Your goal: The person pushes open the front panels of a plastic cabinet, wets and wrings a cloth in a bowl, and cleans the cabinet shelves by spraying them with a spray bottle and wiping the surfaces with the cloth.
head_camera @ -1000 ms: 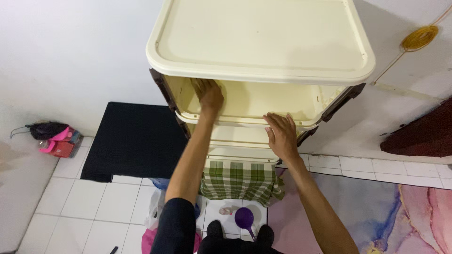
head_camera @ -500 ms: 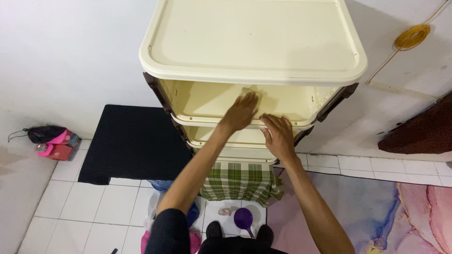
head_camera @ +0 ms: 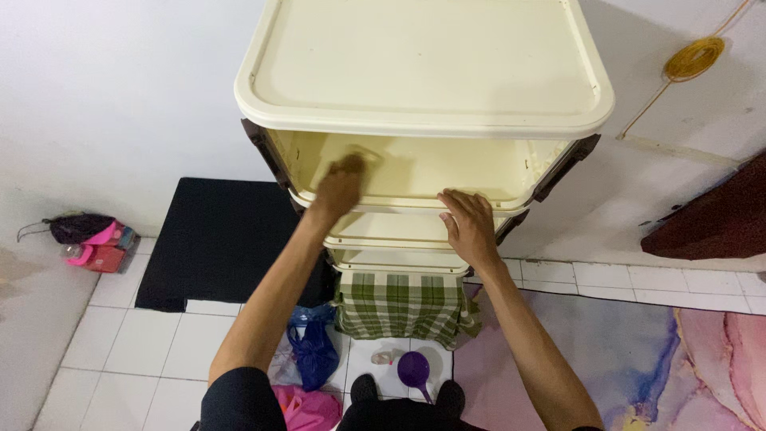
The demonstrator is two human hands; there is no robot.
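Observation:
A tall cream plastic drawer cabinet stands against the white wall, and its top compartment is open at the front. My left hand reaches into the left part of that compartment and presses a pale cloth against its inner surface. My right hand lies flat on the compartment's front rim, fingers spread, holding nothing. The cloth is mostly hidden under my left hand.
A green plaid cloth hangs from a lower drawer. On the tiled floor lie a purple scoop, a blue plastic bag, a black mat, pink items and a colourful rug. A coiled yellow cord hangs on the wall.
My left hand swept right across the inside of the compartment with the cloth, then back to the left. My right hand stayed on the front rim.

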